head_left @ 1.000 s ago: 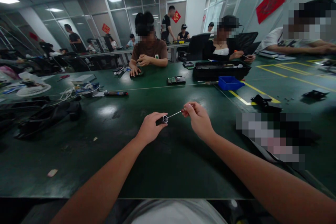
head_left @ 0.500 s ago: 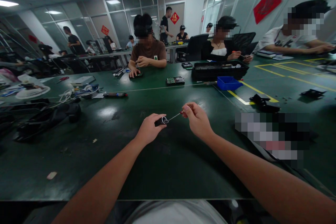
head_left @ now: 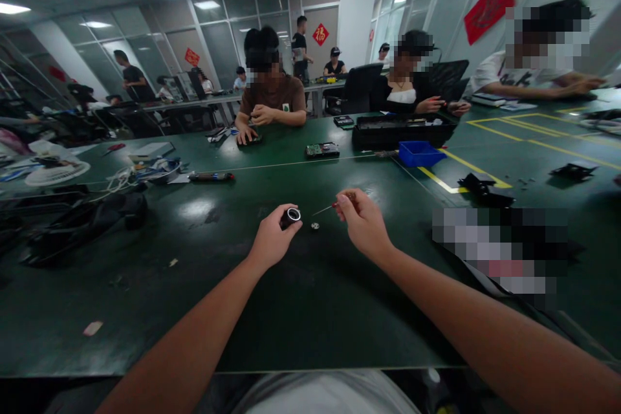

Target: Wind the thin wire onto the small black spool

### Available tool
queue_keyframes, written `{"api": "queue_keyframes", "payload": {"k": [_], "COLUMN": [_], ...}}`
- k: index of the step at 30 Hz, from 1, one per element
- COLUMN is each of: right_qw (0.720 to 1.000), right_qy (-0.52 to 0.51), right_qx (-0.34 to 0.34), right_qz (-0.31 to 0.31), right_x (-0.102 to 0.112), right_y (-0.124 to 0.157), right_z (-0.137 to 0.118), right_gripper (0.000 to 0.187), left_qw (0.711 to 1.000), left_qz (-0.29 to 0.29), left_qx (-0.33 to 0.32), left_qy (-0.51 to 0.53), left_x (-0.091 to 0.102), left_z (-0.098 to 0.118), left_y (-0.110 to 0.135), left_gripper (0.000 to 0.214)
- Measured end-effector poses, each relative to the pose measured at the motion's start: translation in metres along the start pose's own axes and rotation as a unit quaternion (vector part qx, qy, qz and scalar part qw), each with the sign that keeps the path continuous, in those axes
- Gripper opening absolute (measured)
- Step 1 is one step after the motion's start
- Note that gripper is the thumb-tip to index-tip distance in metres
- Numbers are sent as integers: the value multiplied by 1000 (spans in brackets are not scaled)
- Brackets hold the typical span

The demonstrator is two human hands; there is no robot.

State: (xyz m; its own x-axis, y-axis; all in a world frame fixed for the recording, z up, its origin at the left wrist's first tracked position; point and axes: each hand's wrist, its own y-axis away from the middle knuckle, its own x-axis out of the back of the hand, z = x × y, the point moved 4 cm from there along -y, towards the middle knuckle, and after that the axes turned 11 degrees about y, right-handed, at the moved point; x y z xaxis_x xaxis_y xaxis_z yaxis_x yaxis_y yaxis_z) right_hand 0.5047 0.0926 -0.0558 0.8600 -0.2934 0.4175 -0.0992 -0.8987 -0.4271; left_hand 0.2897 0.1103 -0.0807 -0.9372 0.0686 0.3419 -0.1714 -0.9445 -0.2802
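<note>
Bare hands working over a green tabletop (head_left: pixel 291 323). The left hand (head_left: pixel 274 236) holds a black cylinder (head_left: pixel 284 220) between thumb and fingers; its open end, ringed by a bright rim, faces the wearer and slightly to the right. To the right of the cylinder, the right hand (head_left: pixel 366 223) pinches a thin-shafted tool (head_left: pixel 325 209) by its red end, the shaft directed leftward with its tip near the cylinder but apart from it. Just to the right of the cylinder and slightly lower in view is a small round metallic piece (head_left: pixel 315 226), touching neither hand; whether it rests on the tabletop cannot be told. Beyond the cylinder, and a little to its right, lies a drive with a green circuit board (head_left: pixel 323 150); farther right, also beyond it, sit a blue bin (head_left: pixel 421 154) and a long black tray (head_left: pixel 402 134). A pen-shaped tool (head_left: pixel 212 176) lies beyond the cylinder to its left.
</note>
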Motion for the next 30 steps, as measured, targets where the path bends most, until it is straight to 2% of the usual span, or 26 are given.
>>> {"api": "queue_keyframes", "payload": {"k": [3,7,15,22,25,27,30], "right_qw": [1000,1000,1000,1000,1000,1000,1000], "right_qy": [7,16,20,16,14,9,1], "right_qx": [-3,-4,-1,-5,-2,2,5], "right_qz": [-5,-8,-8,-13,-14,-11,-8], "right_x": [-2,-2,-1,-1,-2,-3,-4], "right_y": [0,1,1,0,-1,-1,-2], "right_z": [3,4,0,0,2,4,4], "right_gripper": [27,28,26,26,25,24,23], "left_qw": [999,998,981,926,904,901,925], "left_qz": [19,18,-119,-199,-220,-231,-245], "left_qx": [26,49,-25,-42,-43,-39,5], "left_qy": [26,-30,-152,-317,-364,-364,-289], "left_x": [3,5,-16,-41,-46,-45,-33], "left_z": [0,8,24,16,15,16,14], "left_y": [0,4,-2,-15,-22,-27,-35], "left_gripper": [38,34,24,34,31,29,28]}}
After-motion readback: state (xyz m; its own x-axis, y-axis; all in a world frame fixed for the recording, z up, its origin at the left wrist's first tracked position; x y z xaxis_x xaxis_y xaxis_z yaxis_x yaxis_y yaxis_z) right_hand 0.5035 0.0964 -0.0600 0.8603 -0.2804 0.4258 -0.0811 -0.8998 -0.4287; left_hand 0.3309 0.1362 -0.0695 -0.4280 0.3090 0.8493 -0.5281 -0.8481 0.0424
